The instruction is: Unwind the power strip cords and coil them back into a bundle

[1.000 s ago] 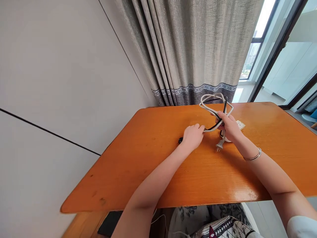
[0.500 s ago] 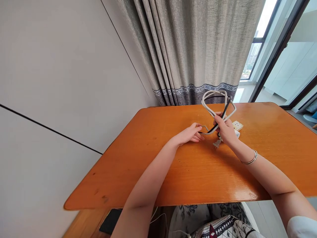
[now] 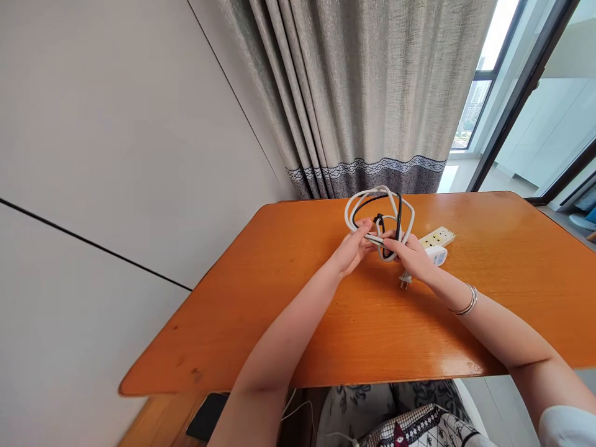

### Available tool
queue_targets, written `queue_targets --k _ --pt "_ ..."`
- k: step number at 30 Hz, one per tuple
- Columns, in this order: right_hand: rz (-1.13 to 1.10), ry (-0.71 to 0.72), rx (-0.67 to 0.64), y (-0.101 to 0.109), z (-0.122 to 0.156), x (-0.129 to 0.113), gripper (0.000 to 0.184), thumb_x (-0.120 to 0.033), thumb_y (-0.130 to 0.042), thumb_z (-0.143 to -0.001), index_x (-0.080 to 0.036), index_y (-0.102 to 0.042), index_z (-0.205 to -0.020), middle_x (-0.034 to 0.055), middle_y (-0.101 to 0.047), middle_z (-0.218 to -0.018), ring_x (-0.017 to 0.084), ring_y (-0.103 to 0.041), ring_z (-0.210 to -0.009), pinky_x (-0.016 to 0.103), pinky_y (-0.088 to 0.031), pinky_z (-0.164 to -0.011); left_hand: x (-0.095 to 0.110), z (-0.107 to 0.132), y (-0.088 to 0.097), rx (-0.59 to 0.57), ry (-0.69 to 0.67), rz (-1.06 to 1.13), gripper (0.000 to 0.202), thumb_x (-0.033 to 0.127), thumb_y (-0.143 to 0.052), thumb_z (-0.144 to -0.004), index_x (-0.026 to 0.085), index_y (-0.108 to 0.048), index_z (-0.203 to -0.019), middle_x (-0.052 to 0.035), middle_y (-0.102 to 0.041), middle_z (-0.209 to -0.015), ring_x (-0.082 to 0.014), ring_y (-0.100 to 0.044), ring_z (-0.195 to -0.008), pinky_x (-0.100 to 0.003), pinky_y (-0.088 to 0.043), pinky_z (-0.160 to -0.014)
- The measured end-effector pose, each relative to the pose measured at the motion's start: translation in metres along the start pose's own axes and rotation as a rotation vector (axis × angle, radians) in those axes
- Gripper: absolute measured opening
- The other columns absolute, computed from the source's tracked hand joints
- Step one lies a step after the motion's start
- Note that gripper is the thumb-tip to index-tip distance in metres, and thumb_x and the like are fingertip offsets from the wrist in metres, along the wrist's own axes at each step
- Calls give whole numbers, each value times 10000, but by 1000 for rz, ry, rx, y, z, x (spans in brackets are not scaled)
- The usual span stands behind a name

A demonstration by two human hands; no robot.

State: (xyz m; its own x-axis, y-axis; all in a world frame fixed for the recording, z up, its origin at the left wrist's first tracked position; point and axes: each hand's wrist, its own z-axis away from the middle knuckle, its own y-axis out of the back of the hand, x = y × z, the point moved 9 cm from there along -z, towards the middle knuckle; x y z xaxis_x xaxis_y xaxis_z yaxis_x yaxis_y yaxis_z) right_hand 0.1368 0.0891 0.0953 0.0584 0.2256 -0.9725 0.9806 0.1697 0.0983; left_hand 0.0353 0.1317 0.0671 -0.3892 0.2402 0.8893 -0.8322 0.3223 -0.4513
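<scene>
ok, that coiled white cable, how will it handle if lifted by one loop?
The white cable probably holds shape: its loops stand up above both hands unsupported. Likely springy, since the coil looks loose and uneven. Its plug hangs free below the right hand, so it may swing.

head-worn view, forward and down over the near table [image 3: 326,347]

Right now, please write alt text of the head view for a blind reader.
Two hands, left hand and right hand, hold a coiled white cable with a black strap above an orange table. A white power strip lies beside them; grey curtain behind.
</scene>
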Motion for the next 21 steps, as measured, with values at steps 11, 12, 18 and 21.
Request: queue_targets --k 11,12,18,21 --pt "36 -73 70 2 -2 8 337 -431 -436 -742 -184 -658 -688 -13 -443 -577 124 -342 -575 264 -266 -532 14 6 10 270 -57 284 365 45 -480 -647 154 -544 -990 -112 -757 -936 -233 -739 -947 -361 -586 -834" --pt "47 -62 68 2 -2 8 337 -422 -433 -740 -185 -669 -703 -12 -457 -584 126 -355 -583 263 -279 -540 15 6 11 281 -68 299 381 37 -470 -637 148 -558 -991 -114 -758 -943 -229 -738 -963 -357 -584 -855" --pt "-23 -139 166 8 1 13 460 -404 -497 -676 -196 -686 -1040 -59 -449 -568 127 -383 -562 256 -316 -551 20 6 10 268 -122 288 468 38 -458 -637 134 -611 -1069 -114 -767 -982 -225 -730 -1025 -344 -584 -892" --pt "-102 -234 124 4 1 17 573 -389 -514 -638 -158 -645 -1146 -80 -414 -519 118 -353 -526 254 -263 -522 21 6 10 264 -140 276 468 58 -459 -708 114 -612 -1146 -142 -766 -1028 -250 -728 -1051 -376 -590 -898"
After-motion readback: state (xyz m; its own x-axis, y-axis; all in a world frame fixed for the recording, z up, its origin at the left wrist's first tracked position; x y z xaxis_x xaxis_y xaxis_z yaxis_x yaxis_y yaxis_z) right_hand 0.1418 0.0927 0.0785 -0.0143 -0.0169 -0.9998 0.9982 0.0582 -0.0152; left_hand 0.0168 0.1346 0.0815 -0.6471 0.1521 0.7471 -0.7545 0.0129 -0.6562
